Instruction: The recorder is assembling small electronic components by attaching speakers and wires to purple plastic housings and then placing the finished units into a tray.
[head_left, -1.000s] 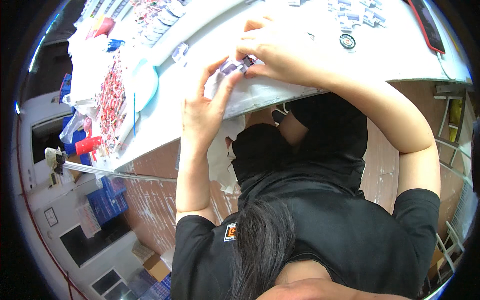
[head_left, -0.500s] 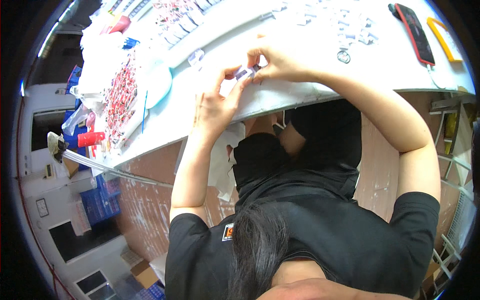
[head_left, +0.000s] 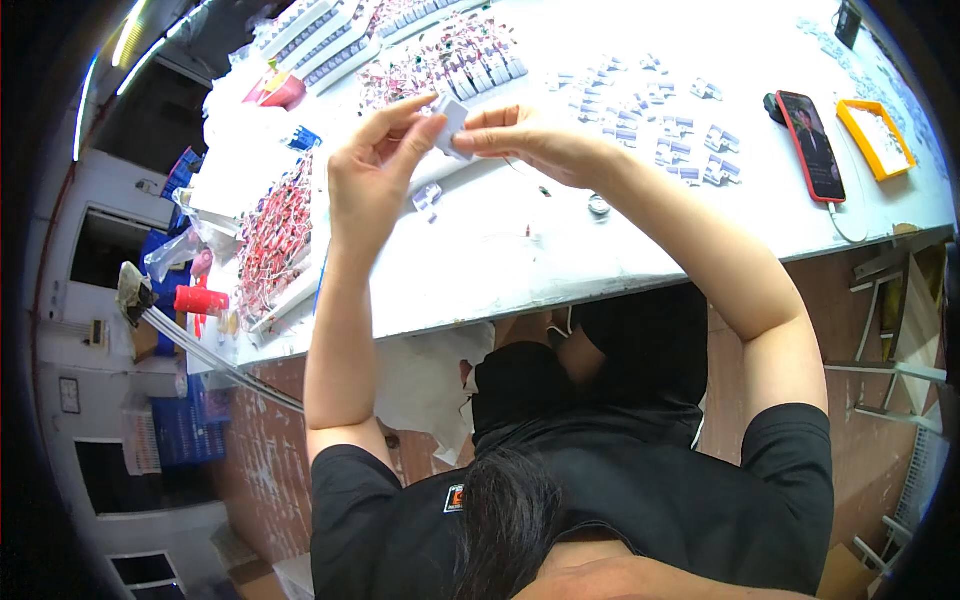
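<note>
Above the white table, my left hand [head_left: 375, 175] and my right hand [head_left: 535, 142] both pinch a small pale grey plastic casing [head_left: 451, 127]. The casing is tilted, with a broad flat side showing; its far side and anything inside are hidden. A similar small clear-grey piece [head_left: 426, 198] lies on the table just below my left hand. Beyond my hands, a row of white casings [head_left: 485, 78] has a heap of thin wires with it. To the right of my right hand, several loose grey-and-white pieces [head_left: 672, 152] are spread out.
A heap of red and white wired parts [head_left: 275, 240] fills a tray at the left. A small round metal object [head_left: 598, 204] lies near my right forearm. Farther right are a red-edged phone [head_left: 808, 150] with a cable and a yellow tray [head_left: 858, 138]. The table edge [head_left: 540, 308] runs before me.
Both hands have lifted and moved away from me and to the left, with the casing between them. The view has shifted, showing more of the table's far part.
</note>
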